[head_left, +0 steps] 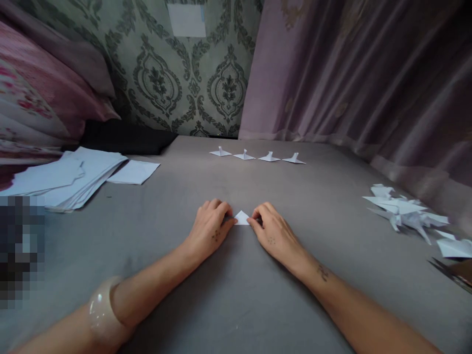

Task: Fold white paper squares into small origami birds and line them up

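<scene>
Sm. wht ppr triangle [242, 219], apex fwd

Head cam, facing fwd + down, grey tabletop [317, 196] below.

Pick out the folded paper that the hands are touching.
The small white triangle, with the left hand at one lower corner and the right hand at the other. The row of four behind and the pile at right are untouched.
</scene>
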### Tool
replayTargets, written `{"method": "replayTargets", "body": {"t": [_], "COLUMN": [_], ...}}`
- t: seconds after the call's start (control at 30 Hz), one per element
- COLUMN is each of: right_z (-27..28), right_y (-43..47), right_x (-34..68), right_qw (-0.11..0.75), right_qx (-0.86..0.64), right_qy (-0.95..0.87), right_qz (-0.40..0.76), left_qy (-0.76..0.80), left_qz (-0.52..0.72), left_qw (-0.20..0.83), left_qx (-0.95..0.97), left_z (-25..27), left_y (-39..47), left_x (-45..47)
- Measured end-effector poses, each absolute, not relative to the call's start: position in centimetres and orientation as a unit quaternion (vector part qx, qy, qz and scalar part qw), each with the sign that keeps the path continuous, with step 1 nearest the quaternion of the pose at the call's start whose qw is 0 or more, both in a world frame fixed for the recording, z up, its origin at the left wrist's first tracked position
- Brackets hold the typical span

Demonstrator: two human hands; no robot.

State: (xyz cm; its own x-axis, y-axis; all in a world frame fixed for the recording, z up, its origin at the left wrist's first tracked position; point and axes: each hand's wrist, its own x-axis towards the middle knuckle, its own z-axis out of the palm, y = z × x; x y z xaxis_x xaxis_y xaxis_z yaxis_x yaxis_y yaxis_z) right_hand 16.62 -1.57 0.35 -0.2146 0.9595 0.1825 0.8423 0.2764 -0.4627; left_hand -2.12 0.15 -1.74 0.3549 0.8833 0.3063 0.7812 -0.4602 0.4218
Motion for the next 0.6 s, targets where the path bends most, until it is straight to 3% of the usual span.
{"method": "replayTargets", "body": {"t": [0.17, 0.33, 0.6], "right_z": [0.9, 1.3, 1.6], "right_y": [-2.2, -3.3, -4.2], "right_x": [17.0, 17.7, 17.9], "right_qw": [0.163, 0.081, 0.048], "right_qx": [-0.524, -0.472, -0.467], "right_qy": [-0.828, -0.877, -0.883], "right_qz": [0.115, 0.022, -0.028], "left_qy": [0.370, 0.376, 0.413], "left_qz": [0.135, 0.058, 0.061], "left_qw": [0.032, -0.035, 0.015], "left_qx": [0.918, 0.924, 0.908], "left_z": [-0.2, 0.5, 1.3], "left_y": [-0.9, -2.1, -2.4], "left_x": [-1.6, -1.5, -2.4]}}
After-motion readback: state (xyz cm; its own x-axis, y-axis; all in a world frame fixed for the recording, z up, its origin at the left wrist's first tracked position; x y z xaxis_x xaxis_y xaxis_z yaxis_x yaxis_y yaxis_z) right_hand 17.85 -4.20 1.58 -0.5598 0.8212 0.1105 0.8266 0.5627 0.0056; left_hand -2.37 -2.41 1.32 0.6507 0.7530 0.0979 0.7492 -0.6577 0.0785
